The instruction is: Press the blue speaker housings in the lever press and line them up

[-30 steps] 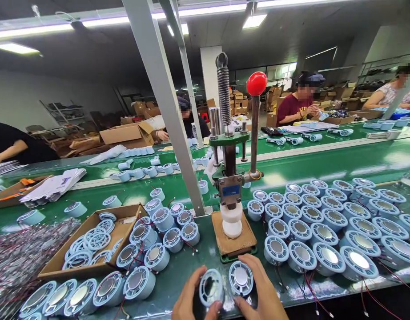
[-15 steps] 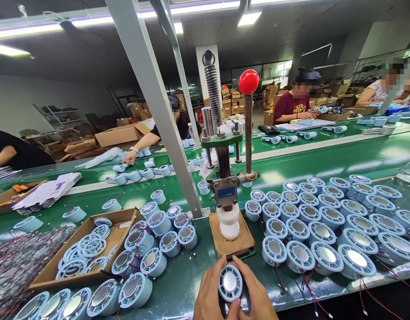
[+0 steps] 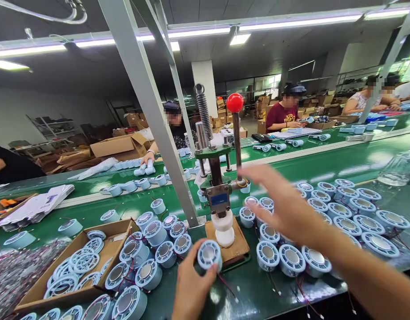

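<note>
My left hand (image 3: 193, 280) grips a light blue round fan housing (image 3: 209, 255) with a silver disc in its slotted face. Its thin wires trail to the right. The housing is in front of the hand press (image 3: 219, 195), close to the wooden base (image 3: 236, 249). A white plastic block (image 3: 224, 229) sits under the press ram. Raised over the housings on the right, my right hand (image 3: 275, 200) is blurred by motion. Its fingers are stretched out and hold nothing, near the lower part of the press's red-knobbed lever (image 3: 237, 146).
Rows of similar housings (image 3: 291, 260) stand to the right, others (image 3: 148, 273) to the left. A cardboard box (image 3: 28, 300) holds light blue rings. A grey metal post (image 3: 151, 98) rises behind the press. Co-workers (image 3: 283, 115) sit across the green conveyor belt (image 3: 311, 162).
Both hands were around the housing below the press. My right hand has let go and moved up to the right; my left hand has carried the housing up and left.
</note>
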The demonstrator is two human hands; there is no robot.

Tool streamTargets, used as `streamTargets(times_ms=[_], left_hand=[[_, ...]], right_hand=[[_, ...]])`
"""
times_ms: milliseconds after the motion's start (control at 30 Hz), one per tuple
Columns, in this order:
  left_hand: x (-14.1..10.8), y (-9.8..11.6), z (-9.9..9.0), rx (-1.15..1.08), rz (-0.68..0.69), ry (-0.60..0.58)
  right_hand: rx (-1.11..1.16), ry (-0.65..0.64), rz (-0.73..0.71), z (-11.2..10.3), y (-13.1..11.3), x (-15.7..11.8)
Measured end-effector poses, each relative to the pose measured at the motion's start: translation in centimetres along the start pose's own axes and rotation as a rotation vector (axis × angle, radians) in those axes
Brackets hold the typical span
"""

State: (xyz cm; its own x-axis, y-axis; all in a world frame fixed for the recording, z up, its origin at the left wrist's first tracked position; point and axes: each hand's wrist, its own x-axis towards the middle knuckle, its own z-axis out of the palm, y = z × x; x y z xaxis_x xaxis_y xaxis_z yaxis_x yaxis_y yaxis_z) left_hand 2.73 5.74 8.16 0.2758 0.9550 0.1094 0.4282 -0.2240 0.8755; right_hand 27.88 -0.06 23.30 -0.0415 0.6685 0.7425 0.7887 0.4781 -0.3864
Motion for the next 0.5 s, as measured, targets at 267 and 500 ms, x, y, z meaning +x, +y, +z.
streamTargets(times_ms=[267, 500], left_hand=[[6.7, 3.7, 2.5, -0.195, 0.128, -0.142], [6.3, 1.6, 3.9, -0.331, 0.125, -0.222]], right_hand=[[0.32, 0.245, 0.071, -1.1, 3.4, 19.2], [0.399, 0.352, 0.072, -3.0, 0.2, 14.2]])
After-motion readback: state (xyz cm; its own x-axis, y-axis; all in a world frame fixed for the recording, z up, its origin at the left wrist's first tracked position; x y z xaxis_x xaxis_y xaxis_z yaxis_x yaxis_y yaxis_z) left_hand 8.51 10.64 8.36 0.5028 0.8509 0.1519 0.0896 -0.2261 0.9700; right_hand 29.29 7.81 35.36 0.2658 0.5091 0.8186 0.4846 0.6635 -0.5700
